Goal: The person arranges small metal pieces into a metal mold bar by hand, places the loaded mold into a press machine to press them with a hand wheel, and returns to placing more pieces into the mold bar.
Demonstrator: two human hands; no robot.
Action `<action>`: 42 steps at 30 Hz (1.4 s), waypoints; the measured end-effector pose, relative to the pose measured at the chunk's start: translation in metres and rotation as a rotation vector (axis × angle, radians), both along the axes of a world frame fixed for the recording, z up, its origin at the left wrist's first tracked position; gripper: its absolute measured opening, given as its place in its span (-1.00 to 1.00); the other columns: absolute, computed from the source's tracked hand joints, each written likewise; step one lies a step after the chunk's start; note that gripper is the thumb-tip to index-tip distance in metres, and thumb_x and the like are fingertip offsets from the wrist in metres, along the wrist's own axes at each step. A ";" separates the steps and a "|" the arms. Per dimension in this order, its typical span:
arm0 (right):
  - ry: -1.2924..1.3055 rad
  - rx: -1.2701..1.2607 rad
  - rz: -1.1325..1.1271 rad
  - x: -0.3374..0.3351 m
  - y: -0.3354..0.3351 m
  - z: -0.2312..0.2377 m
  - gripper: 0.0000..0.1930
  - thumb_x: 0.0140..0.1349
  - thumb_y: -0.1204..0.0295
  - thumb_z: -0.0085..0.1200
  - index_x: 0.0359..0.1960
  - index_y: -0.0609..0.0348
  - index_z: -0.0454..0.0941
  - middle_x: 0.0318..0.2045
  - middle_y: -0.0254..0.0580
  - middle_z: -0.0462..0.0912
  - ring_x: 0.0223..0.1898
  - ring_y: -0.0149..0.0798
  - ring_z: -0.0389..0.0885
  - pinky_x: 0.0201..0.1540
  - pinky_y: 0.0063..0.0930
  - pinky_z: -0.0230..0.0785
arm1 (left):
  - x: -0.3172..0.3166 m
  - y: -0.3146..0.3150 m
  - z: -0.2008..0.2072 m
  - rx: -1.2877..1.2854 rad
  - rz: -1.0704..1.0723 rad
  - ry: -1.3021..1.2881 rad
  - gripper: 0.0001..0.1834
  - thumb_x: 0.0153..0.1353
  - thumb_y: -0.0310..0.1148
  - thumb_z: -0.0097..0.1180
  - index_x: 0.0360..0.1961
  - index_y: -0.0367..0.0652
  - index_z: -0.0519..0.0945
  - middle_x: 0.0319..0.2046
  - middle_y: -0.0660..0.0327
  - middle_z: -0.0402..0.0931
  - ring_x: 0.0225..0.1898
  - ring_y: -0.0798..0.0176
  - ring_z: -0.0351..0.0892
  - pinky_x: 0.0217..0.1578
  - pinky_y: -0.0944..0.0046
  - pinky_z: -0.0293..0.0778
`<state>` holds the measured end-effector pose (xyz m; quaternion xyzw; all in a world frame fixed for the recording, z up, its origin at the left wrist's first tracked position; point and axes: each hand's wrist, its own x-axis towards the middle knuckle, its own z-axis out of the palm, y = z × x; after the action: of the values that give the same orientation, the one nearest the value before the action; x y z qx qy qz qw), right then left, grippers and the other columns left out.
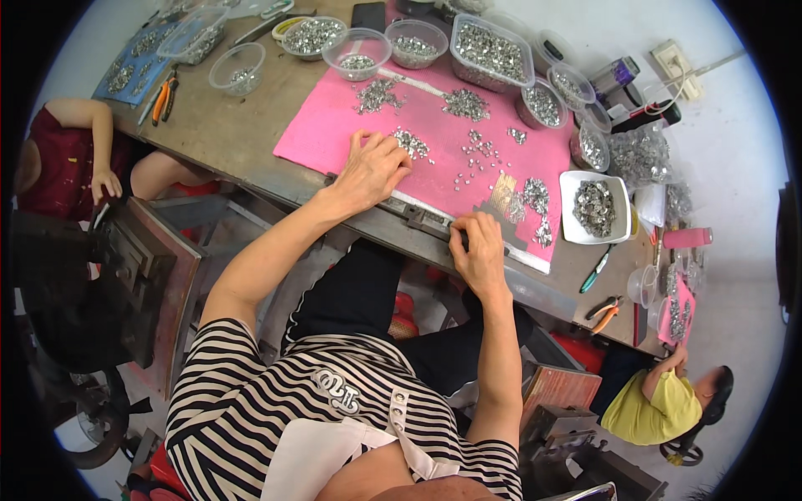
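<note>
A pink sheet (pixel 334 117) covers part of the workbench, with small shiny metal pieces heaped and scattered over it. At its front edge my left hand (pixel 368 174) is closed, fingers curled down beside a small pile of metal pieces (pixel 411 144). Whatever is between those fingertips is hidden. A long narrow metal bar fixture (pixel 418 219) runs along the bench's front edge. My right hand (pixel 479 250) pinches at its right end, fingers pressed together; what they hold is too small to name. Just beyond that hand lie gold-coloured strips (pixel 505 190) and another metal heap (pixel 535 196).
Clear tubs of metal pieces (pixel 491 52) line the back, and a white square bowl (pixel 576 230) stands at right. Orange-handled pliers (pixel 165 98) lie far left; more pliers (pixel 605 314) lie right. Co-workers sit at left (pixel 71 159) and right (pixel 656 401).
</note>
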<state>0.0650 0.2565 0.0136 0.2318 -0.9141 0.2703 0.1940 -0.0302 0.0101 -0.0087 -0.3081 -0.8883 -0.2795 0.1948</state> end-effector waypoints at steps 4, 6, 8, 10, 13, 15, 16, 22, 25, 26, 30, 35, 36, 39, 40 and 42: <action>-0.009 -0.023 0.034 -0.003 0.002 0.004 -0.85 0.10 0.60 0.24 -0.30 0.19 0.56 -0.32 -0.15 0.58 -0.25 -0.05 0.54 -0.16 -0.19 0.32 | 0.002 -0.004 0.001 0.005 0.007 0.016 -0.90 0.21 -0.35 0.26 -0.31 -0.10 0.61 -0.27 0.21 0.47 -0.07 0.10 0.44 0.17 -0.16 0.16; -0.054 -0.104 0.011 -0.013 0.002 0.005 -0.87 0.11 0.60 0.23 -0.31 0.19 0.58 -0.35 -0.15 0.58 -0.27 -0.06 0.55 -0.16 -0.20 0.32 | 0.003 -0.007 0.002 -0.033 0.027 0.004 -0.91 0.21 -0.36 0.24 -0.32 -0.11 0.61 -0.26 0.20 0.46 -0.06 0.09 0.43 0.16 -0.18 0.16; -0.082 -0.105 -0.026 -0.033 -0.001 0.002 -0.90 0.13 0.58 0.23 -0.32 0.20 0.59 -0.37 -0.14 0.58 -0.28 -0.05 0.57 -0.15 -0.20 0.32 | 0.003 -0.004 0.004 -0.054 0.035 0.010 -0.91 0.22 -0.36 0.24 -0.30 -0.10 0.61 -0.25 0.21 0.47 -0.06 0.10 0.44 0.17 -0.15 0.16; -0.008 -0.097 -0.044 -0.059 -0.012 -0.001 -0.92 0.15 0.56 0.22 -0.32 0.18 0.61 -0.37 -0.13 0.59 -0.27 -0.05 0.58 -0.14 -0.19 0.32 | 0.003 -0.002 0.005 -0.077 0.046 0.013 -0.91 0.22 -0.37 0.24 -0.28 -0.10 0.60 -0.25 0.21 0.47 -0.07 0.10 0.44 0.18 -0.13 0.16; 0.036 -0.080 -0.010 -0.089 -0.033 -0.003 -0.93 0.16 0.52 0.23 -0.32 0.17 0.63 -0.36 -0.13 0.59 -0.24 -0.05 0.58 -0.14 -0.18 0.32 | 0.003 -0.002 0.003 -0.079 0.051 0.031 -0.92 0.22 -0.39 0.23 -0.28 -0.11 0.60 -0.25 0.21 0.46 -0.07 0.10 0.44 0.18 -0.15 0.17; 0.040 -0.031 -0.011 -0.102 -0.036 -0.012 -0.92 0.15 0.50 0.24 -0.32 0.16 0.64 -0.35 -0.14 0.58 -0.23 -0.05 0.57 -0.13 -0.17 0.32 | 0.001 0.000 0.000 -0.054 0.023 0.049 -0.91 0.18 -0.38 0.23 -0.31 -0.12 0.62 -0.25 0.19 0.46 -0.06 0.09 0.43 0.16 -0.20 0.15; 0.039 0.017 -0.007 -0.105 -0.038 -0.014 -0.92 0.15 0.48 0.25 -0.32 0.15 0.66 -0.35 -0.14 0.56 -0.22 -0.06 0.56 -0.12 -0.17 0.32 | 0.002 -0.001 0.001 -0.055 0.025 0.048 -0.91 0.18 -0.38 0.23 -0.31 -0.12 0.62 -0.25 0.19 0.46 -0.06 0.09 0.43 0.16 -0.20 0.15; 0.100 0.152 -0.025 -0.104 -0.034 -0.013 -0.90 0.14 0.46 0.25 -0.34 0.16 0.61 -0.33 -0.15 0.54 -0.20 -0.06 0.53 -0.07 -0.17 0.30 | 0.004 -0.001 0.008 -0.109 0.038 0.053 -0.90 0.20 -0.42 0.21 -0.25 -0.11 0.60 -0.25 0.21 0.47 -0.07 0.09 0.45 0.19 -0.15 0.16; 0.152 0.150 -0.057 -0.094 -0.025 -0.006 -0.91 0.16 0.49 0.23 -0.35 0.18 0.57 -0.36 -0.11 0.54 -0.22 -0.04 0.53 -0.09 -0.16 0.30 | 0.016 0.020 0.016 0.040 -0.064 0.073 -0.90 0.21 -0.42 0.21 -0.26 -0.11 0.58 -0.26 0.21 0.49 -0.07 0.11 0.47 0.19 -0.14 0.16; 0.149 0.150 -0.060 -0.090 -0.020 -0.006 -0.91 0.16 0.49 0.23 -0.35 0.18 0.57 -0.36 -0.11 0.54 -0.22 -0.04 0.53 -0.09 -0.16 0.30 | 0.023 0.028 0.017 0.061 -0.099 0.082 -0.90 0.20 -0.42 0.21 -0.27 -0.12 0.57 -0.27 0.21 0.51 -0.08 0.11 0.49 0.18 -0.08 0.18; -0.093 -0.152 -0.092 -0.044 0.006 0.004 -0.94 0.20 0.57 0.17 -0.33 0.22 0.54 -0.39 -0.07 0.55 -0.30 -0.01 0.55 -0.16 -0.19 0.32 | 0.043 0.050 0.014 0.153 -0.263 0.032 -0.86 0.15 -0.46 0.24 -0.27 -0.16 0.56 -0.28 0.19 0.50 -0.12 0.08 0.49 0.06 0.07 0.31; -0.144 -0.242 -0.103 0.001 0.013 0.001 -0.86 0.14 0.62 0.23 -0.31 0.24 0.52 -0.34 -0.11 0.56 -0.30 -0.05 0.55 -0.15 -0.21 0.33 | 0.047 0.065 0.005 0.226 -0.348 0.012 -0.85 0.10 -0.49 0.26 -0.31 -0.22 0.56 -0.29 0.14 0.50 -0.18 0.04 0.50 -0.06 0.06 0.40; -0.143 -0.242 -0.105 0.003 0.012 0.000 -0.86 0.14 0.62 0.23 -0.31 0.24 0.52 -0.34 -0.11 0.56 -0.30 -0.05 0.55 -0.15 -0.21 0.33 | 0.047 0.066 0.003 0.217 -0.346 0.017 -0.85 0.09 -0.49 0.27 -0.31 -0.23 0.56 -0.29 0.14 0.50 -0.18 0.03 0.49 -0.06 0.05 0.41; -0.022 -0.135 -0.092 0.007 0.012 -0.006 -0.82 0.08 0.62 0.25 -0.30 0.20 0.51 -0.29 -0.14 0.56 -0.21 -0.03 0.52 -0.16 -0.19 0.31 | 0.048 0.070 0.002 0.201 -0.342 0.024 -0.84 0.08 -0.48 0.29 -0.33 -0.24 0.56 -0.30 0.13 0.49 -0.18 0.03 0.49 -0.07 0.04 0.41; -0.018 -0.138 -0.089 0.008 0.012 -0.006 -0.82 0.08 0.62 0.25 -0.30 0.20 0.51 -0.29 -0.14 0.56 -0.21 -0.03 0.52 -0.16 -0.19 0.31 | 0.048 0.069 0.001 0.198 -0.340 0.028 -0.84 0.08 -0.48 0.29 -0.33 -0.24 0.56 -0.30 0.13 0.49 -0.18 0.03 0.49 -0.07 0.04 0.41; -0.010 -0.071 -0.064 0.008 0.011 -0.004 -0.82 0.09 0.61 0.26 -0.29 0.20 0.52 -0.28 -0.14 0.56 -0.21 -0.05 0.52 -0.15 -0.19 0.30 | 0.051 0.069 0.001 0.213 -0.334 0.003 -0.83 0.09 -0.48 0.30 -0.32 -0.25 0.56 -0.31 0.13 0.49 -0.17 0.02 0.50 0.00 0.02 0.42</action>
<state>0.0730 0.2678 0.0093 0.1940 -0.9119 0.2972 0.2062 0.0205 0.0791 -0.0082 -0.4292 -0.7899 -0.4000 0.1785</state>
